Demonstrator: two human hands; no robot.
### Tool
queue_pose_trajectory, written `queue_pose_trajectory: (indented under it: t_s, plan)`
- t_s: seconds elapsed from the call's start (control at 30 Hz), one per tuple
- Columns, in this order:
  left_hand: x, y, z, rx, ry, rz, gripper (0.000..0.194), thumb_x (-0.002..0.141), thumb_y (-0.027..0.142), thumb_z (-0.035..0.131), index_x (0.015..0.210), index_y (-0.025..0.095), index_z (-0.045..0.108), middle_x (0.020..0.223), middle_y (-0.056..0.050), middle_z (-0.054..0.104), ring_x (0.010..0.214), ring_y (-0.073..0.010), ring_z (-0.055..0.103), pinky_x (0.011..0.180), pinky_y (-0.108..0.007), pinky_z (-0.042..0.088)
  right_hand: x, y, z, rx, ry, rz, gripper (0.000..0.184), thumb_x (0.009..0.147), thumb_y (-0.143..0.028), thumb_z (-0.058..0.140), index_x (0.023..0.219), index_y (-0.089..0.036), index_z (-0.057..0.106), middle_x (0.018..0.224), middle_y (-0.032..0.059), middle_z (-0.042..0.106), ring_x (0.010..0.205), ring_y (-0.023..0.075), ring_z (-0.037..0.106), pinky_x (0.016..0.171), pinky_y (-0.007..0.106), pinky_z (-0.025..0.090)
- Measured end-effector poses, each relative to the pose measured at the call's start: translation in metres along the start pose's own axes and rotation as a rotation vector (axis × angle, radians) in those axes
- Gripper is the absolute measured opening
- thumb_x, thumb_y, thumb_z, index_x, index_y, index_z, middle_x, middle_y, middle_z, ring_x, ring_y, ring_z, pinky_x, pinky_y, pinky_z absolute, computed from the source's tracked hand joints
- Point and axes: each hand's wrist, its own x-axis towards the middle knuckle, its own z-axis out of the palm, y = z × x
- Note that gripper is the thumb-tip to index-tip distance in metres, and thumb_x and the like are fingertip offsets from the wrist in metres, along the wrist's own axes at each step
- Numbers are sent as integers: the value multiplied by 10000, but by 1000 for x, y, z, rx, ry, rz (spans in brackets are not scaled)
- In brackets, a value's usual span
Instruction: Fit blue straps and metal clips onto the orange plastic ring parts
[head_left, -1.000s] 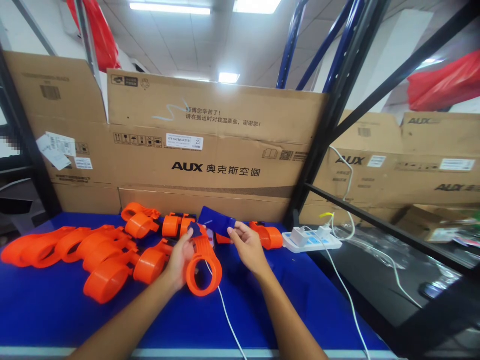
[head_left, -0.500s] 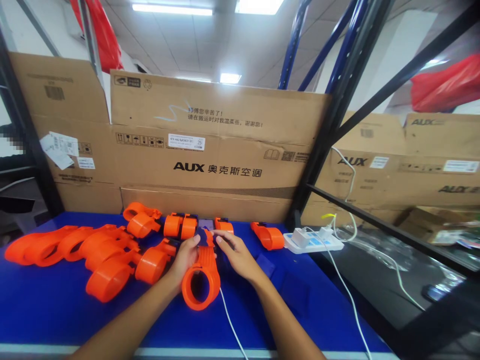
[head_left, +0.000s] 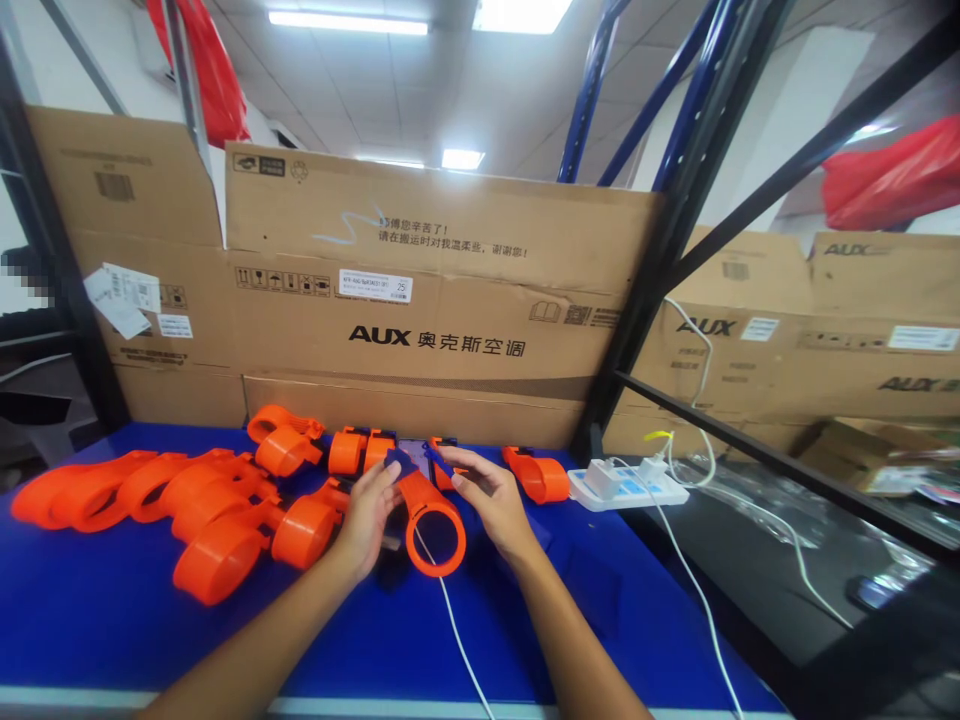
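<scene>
My left hand [head_left: 373,510] is closed around the top end of an orange tape dispenser [head_left: 437,573], where a dark blue part [head_left: 405,461] shows by the thumb. The dispenser's round ring tilts toward me and to the right, over the table. To its right, my right hand [head_left: 487,500] is off the dispenser, with thumb and fingertips closed on a small dark blue piece [head_left: 437,463] whose shape I cannot make out. Behind the hands, a phone-like device [head_left: 414,453] is partly hidden. Dark objects [head_left: 391,568] beneath the left wrist are blurred.
Several orange dispensers [head_left: 217,560] lie on the left of the blue table [head_left: 337,640]; another dispenser [head_left: 546,479] is at right. A white power strip [head_left: 630,485] stands near a black rack post [head_left: 637,300]. A white cable [head_left: 459,630] crosses the front. Cardboard [head_left: 420,300] walls off the back.
The dispenser's ring has swung right and up. My right hand has come off the dispenser's top and moved slightly right, with the small dark blue piece at its fingertips.
</scene>
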Motion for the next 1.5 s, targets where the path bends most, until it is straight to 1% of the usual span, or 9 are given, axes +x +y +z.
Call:
queue_pose_trajectory:
  t_s: [0.13, 0.37, 0.57, 0.73, 0.97, 1.13, 1.27, 1.37, 1.5]
  plan:
    - [2, -1, 0, 31, -9, 47, 380, 682, 338, 874, 996, 179, 732, 1067, -85, 741, 935, -210, 688, 765, -289, 544, 1, -1, -2, -13, -59, -58, 283, 866, -386, 740, 1120, -265, 774, 1242, 87, 733, 1214, 312, 646, 1077, 506, 473]
    - [1, -1, -1, 20, -21, 46, 365, 701, 333, 864, 1013, 187, 741, 1094, -85, 722, 953, -208, 665, 777, -305, 548, -1, 1, -1, -54, -34, -49, 263, 869, -387, 741, 1101, -269, 780, 1214, 83, 747, 1181, 315, 668, 1081, 524, 465]
    - [1, -1, 0, 7, -50, 69, 349, 717, 318, 853, 1022, 192, 741, 1083, -90, 730, 971, -224, 679, 816, -325, 551, 0, 6, -1, -28, -50, -19, 279, 879, -384, 728, 1133, -272, 764, 1223, 77, 743, 1195, 313, 660, 1083, 518, 463]
    - [1, 0, 1, 33, -80, 101, 414, 721, 310, 848, 1100, 189, 734, 1143, -103, 731, 1052, -253, 675, 883, -349, 540, 1, 7, -4, -43, -93, -20, 345, 897, -389, 707, 1220, -268, 717, 1297, 80, 706, 1250, 309, 623, 1103, 510, 450]
    - [1, 3, 1, -26, -56, 113, 530, 739, 288, 839, 1243, 232, 685, 1288, -83, 695, 1195, -255, 634, 971, -331, 498, -4, 1, 2, -250, -151, -29, 432, 975, -404, 598, 1386, -269, 592, 1429, 81, 613, 1317, 285, 569, 1152, 506, 397]
    - [3, 2, -1, -73, -74, 87, 510, 775, 299, 805, 1264, 251, 671, 1294, -72, 694, 1148, -230, 657, 959, -332, 501, -5, -3, 4, -279, -181, -47, 422, 976, -394, 597, 1376, -260, 590, 1380, 87, 647, 1233, 277, 629, 1075, 464, 481]
    - [2, 2, 0, -89, -88, 107, 559, 769, 313, 796, 1305, 253, 650, 1194, -76, 732, 1134, -261, 667, 969, -376, 508, -6, -6, 3, -330, -162, -106, 492, 928, -398, 667, 1390, -258, 569, 1346, 91, 663, 1185, 277, 651, 1018, 434, 512]
    - [2, 3, 0, -70, -60, 132, 593, 749, 316, 809, 1316, 260, 646, 1193, -72, 732, 1181, -274, 644, 1008, -384, 493, -8, -6, 4, -462, -156, -177, 605, 869, -429, 738, 1420, -279, 538, 1381, 95, 634, 1230, 296, 613, 1049, 460, 474]
    - [6, 3, -1, 9, 32, 180, 565, 715, 265, 845, 1254, 270, 677, 1347, -58, 658, 1285, -247, 573, 1071, -346, 444, -9, -5, 5, -710, -185, -281, 644, 872, -463, 731, 1453, -298, 509, 1320, 118, 649, 1183, 314, 603, 1019, 503, 442]
